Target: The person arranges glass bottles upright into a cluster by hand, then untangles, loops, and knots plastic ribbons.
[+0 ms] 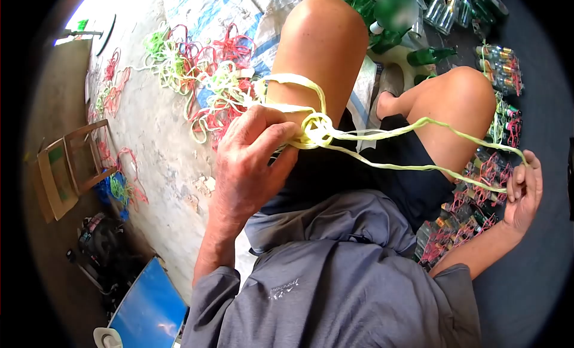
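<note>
A yellow-green cord is looped and knotted in front of my bent knees. My left hand pinches it beside the coiled knot, with thumb and fingers closed. From the knot, two strands run across to the right. My right hand, far out to the right, has its fingers curled round the ends of these strands, which look fairly taut. A loose loop of the cord lies above the knot, against my leg. Part of the cord under my left fingers is hidden.
Tangled green and red cords lie on the floor and a sheet at upper left. Green glass bottles and clear ones lie at upper right; bottles wrapped in pink cord sit below. A wooden frame and a blue panel are at left.
</note>
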`<control>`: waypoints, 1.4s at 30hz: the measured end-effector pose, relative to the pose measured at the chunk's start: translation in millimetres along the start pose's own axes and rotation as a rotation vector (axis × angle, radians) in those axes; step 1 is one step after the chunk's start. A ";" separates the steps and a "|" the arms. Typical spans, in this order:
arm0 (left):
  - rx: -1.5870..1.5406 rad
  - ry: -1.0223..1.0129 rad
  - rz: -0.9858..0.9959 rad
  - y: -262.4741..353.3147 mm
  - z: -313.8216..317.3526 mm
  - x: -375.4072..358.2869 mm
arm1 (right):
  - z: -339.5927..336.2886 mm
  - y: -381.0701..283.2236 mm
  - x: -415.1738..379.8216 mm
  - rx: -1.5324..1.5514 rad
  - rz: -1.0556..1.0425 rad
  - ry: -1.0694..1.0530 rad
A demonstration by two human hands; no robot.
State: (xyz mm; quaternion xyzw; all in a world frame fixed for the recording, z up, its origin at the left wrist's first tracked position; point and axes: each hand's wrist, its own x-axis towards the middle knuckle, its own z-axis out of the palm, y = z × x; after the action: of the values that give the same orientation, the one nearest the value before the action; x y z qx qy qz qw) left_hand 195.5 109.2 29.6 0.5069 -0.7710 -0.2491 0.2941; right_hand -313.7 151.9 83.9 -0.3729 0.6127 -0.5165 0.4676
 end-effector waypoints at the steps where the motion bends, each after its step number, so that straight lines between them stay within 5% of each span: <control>1: -0.001 0.013 -0.001 0.6 0.9 -1.1 | 4.5 0.9 -3.0 -0.084 0.040 0.042; 6: -0.011 0.074 0.013 5.6 2.3 -4.9 | 19.1 4.9 -8.0 -0.767 0.165 -0.002; 9: 0.030 0.086 0.009 12.3 1.5 -6.2 | 45.7 -7.3 -11.3 -1.229 -0.428 0.005; 13: 0.048 0.076 0.061 21.5 6.4 -3.8 | 123.7 -25.0 -28.7 -0.792 -0.697 0.004; 16: 0.036 0.053 0.078 27.4 12.3 -2.4 | 190.7 -28.6 -35.6 -0.729 -0.801 -0.398; 18: 0.045 0.034 0.093 32.4 13.5 -2.6 | 216.0 -18.5 -34.1 -0.745 -0.768 -0.578; 22: 0.051 0.045 0.077 32.4 15.1 -6.8 | 236.2 24.3 -33.1 -0.709 -0.641 -0.613; 25: 0.064 0.046 0.068 31.4 12.4 -9.2 | 237.3 26.9 -29.5 -0.343 -0.422 -0.703; 32: 0.053 0.024 0.050 40.0 12.7 -13.3 | 225.1 27.9 -27.8 -0.083 0.038 -0.763; 36: 0.058 0.009 0.090 42.9 18.0 -17.0 | 244.3 25.1 -32.2 -0.327 -0.008 -0.717; 42: 0.013 0.004 0.148 45.6 26.5 -22.3 | 252.1 35.4 -31.5 -0.269 0.036 -0.689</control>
State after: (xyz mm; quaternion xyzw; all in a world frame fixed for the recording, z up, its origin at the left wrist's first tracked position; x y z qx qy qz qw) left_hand 154.8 148.7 37.5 0.4511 -0.8074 -0.2207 0.3096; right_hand -62.3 116.5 47.7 -0.5723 0.4882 -0.2673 0.6022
